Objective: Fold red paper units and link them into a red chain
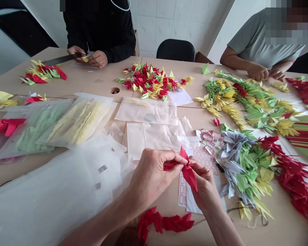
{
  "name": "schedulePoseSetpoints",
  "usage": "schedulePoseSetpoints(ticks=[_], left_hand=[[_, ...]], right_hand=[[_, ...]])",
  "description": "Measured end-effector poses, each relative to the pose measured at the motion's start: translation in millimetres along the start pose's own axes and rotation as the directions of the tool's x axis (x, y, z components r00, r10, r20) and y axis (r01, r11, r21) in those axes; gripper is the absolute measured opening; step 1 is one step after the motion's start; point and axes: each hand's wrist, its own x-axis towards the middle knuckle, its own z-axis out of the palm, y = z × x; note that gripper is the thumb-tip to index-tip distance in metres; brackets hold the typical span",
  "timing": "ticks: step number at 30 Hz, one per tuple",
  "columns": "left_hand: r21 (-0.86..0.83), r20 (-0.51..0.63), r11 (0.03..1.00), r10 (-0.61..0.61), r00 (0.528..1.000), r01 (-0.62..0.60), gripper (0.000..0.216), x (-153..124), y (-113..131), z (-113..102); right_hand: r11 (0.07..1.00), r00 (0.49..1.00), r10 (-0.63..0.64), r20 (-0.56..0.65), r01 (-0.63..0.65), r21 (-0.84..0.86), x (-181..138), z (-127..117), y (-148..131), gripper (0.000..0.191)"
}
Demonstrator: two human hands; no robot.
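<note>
1 red crane (189, 175) pinched in left hand (154, 169) and right hand (206, 188) over label sheet (182, 193), seemingly near finished; red row (169, 223) below, far pile (151, 80) look folded, remainder unclear.

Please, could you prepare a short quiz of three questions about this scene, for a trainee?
1. What do the left hand and the right hand hold together?
2. True or false: the chair stands at the near side of the table.
3. In the bag just right of the green paper, which paper colour shows? A: grey; B: yellow; C: black.

Key: 1. Red folded paper. 2. False; far side. 3. B.
</note>
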Motion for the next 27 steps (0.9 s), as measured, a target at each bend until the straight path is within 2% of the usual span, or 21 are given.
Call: schedulePoseSetpoints(ticks=[7,15,27], left_hand=[[0.074,-0.021,0.997,0.027,0.999,-0.025,0.025,1.1,1.4,1.2],[-0.082,0.059,0.996,-0.028,0.998,0.033,0.016,1.8,-1.7,-3.6],[-0.098,0.061,0.994,-0.033,0.998,0.039,0.019,1.6,-3.6,-0.8]], right_hand=[[1.0,1.0,0.014,0.001,-0.014,0.007,-1.3,0.1,2.0,0.013],[0.997,0.999,-0.026,0.026,0.028,-0.074,1.9,-3.8,-2.7,0.007],[0.996,0.997,-0.035,0.066,0.041,-0.079,0.7,-2.4,0.1,0.005]])
